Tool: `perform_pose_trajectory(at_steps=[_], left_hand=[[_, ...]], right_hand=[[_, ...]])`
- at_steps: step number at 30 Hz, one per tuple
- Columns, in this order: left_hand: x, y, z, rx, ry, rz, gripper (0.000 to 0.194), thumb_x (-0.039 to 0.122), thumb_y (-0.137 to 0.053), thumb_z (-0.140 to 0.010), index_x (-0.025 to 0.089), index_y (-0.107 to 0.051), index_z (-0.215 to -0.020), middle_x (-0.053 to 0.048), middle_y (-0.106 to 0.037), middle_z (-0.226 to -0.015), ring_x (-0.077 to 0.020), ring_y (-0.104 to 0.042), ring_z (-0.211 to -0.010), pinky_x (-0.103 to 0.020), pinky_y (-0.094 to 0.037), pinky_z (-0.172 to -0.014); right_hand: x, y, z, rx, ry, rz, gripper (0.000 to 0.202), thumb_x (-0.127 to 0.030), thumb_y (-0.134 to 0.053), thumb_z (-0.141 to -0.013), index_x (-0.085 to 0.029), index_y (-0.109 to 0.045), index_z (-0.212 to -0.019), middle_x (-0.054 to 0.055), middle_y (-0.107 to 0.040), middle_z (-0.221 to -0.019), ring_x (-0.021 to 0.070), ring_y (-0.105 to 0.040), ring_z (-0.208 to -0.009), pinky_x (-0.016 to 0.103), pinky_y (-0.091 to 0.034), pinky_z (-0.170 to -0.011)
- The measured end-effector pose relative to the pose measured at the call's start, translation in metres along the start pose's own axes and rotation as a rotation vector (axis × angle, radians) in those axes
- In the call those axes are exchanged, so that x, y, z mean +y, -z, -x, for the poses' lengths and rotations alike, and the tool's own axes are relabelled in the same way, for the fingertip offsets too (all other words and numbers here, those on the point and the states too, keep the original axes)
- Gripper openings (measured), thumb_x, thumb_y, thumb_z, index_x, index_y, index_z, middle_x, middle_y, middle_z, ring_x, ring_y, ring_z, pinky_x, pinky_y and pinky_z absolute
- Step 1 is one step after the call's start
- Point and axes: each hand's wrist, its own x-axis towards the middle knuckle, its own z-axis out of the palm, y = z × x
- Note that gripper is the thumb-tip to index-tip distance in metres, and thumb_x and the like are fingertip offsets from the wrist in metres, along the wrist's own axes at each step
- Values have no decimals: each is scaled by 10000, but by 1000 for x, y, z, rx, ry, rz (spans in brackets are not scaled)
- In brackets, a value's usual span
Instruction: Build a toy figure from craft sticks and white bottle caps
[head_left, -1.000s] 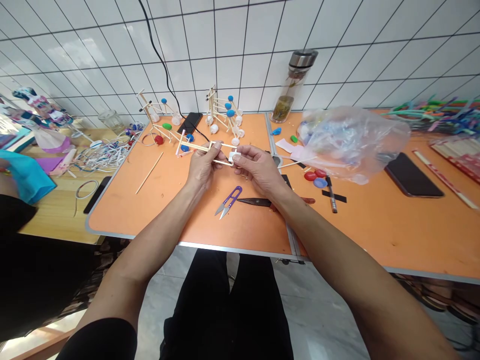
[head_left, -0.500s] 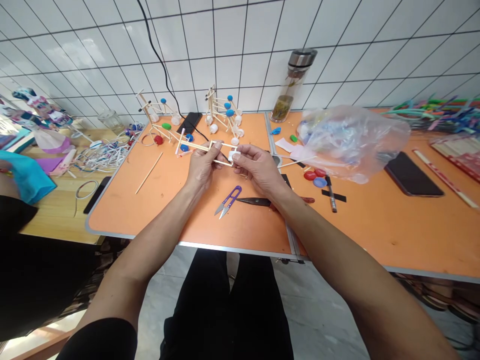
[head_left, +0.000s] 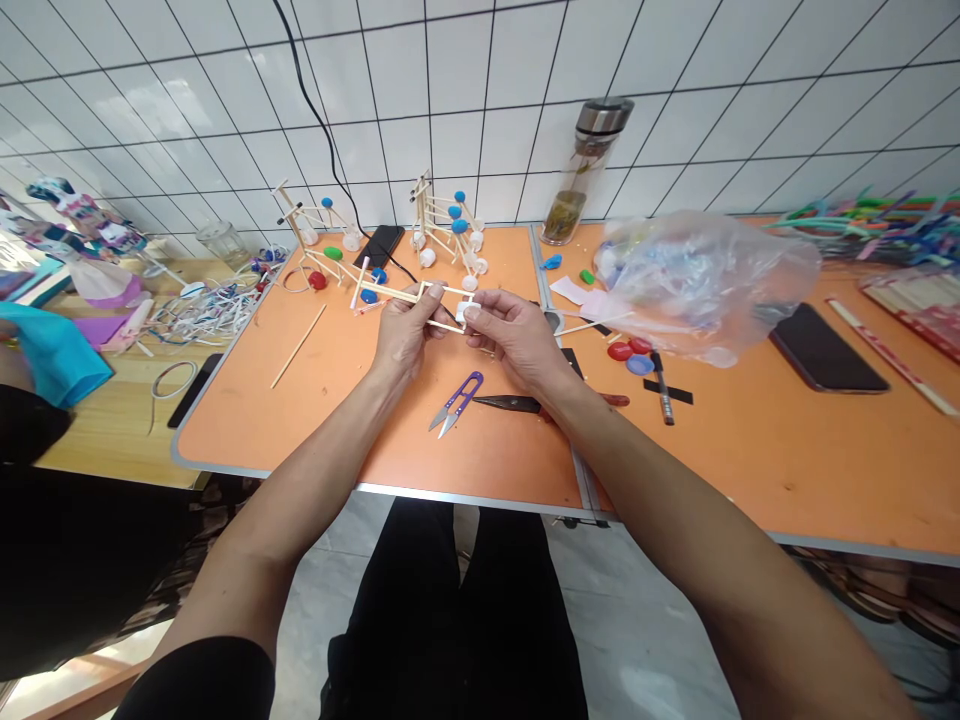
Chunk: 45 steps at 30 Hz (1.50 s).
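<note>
A small frame of wooden sticks point(head_left: 390, 291) is held above the orange table between my two hands. My left hand point(head_left: 405, 328) pinches the sticks near a joint, thumb on top. With thumb and fingers my right hand point(head_left: 514, 332) grips a white cap-like piece point(head_left: 466, 312) at the frame's right end; part of it hides behind the fingertips. Below the hands lie purple thread snips point(head_left: 457, 404), blades toward me. Dark-tipped pliers point(head_left: 517, 403) rest partly under my right forearm. Two stick models with coloured caps, a left one point(head_left: 330, 235) and a right one point(head_left: 450, 220), stand behind.
A glass tea bottle point(head_left: 581, 175) stands by the tiled wall. Right of it lie a clear plastic bag point(head_left: 697, 280), red caps point(head_left: 621, 350), a pen point(head_left: 663, 388) and a phone point(head_left: 829, 350). A loose stick point(head_left: 298, 346) lies left. Another person's sleeve point(head_left: 30, 425) is at far left.
My hands and the stick frame have hardly moved. At far left, the other person's arm and the blue cloth shift slightly.
</note>
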Motion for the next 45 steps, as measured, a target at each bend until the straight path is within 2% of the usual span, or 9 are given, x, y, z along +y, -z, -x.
perform_pose_trajectory(at_steps=[15,25,31,41,45], left_hand=[[-4,2,-2,-23,-21,30,434,529,-1021,-807,194,-748,-842,55,-627,-576,-74,-535,-479,-198,-413,-473],[-3,1,-3,-13,-10,34,413,503,-1015,-827,192,-746,-864,59,-630,-574,-74,-531,-472,-197,-413,-469],[-4,1,-3,-14,-12,35,405,502,-1000,-845,200,-731,-865,67,-625,-574,-72,-534,-475,-193,-414,-476],[-9,4,-5,-42,-51,65,472,554,-1048,-746,199,-754,-851,59,-632,-572,-75,-532,-472,-197,-420,-468],[-7,3,-4,-43,-46,54,458,547,-1038,-763,200,-750,-840,58,-632,-574,-76,-533,-477,-199,-419,-471]], right_hand=[[1,-1,-1,9,10,-33,648,-602,-1130,-544,-240,-792,-961,-38,-746,-845,109,-688,-795,219,-611,-687],[6,1,-3,-8,28,-16,603,-602,-1103,-616,-246,-788,-985,-27,-756,-889,112,-690,-812,227,-618,-712],[8,2,-4,1,33,-26,598,-589,-1104,-622,-247,-787,-995,-26,-758,-904,113,-691,-817,230,-625,-717],[5,0,-2,9,12,-46,619,-572,-1122,-583,-243,-793,-991,-36,-760,-907,103,-692,-813,220,-632,-724],[4,0,-2,3,10,-37,615,-581,-1117,-589,-248,-787,-986,-33,-761,-905,108,-694,-814,223,-631,-718]])
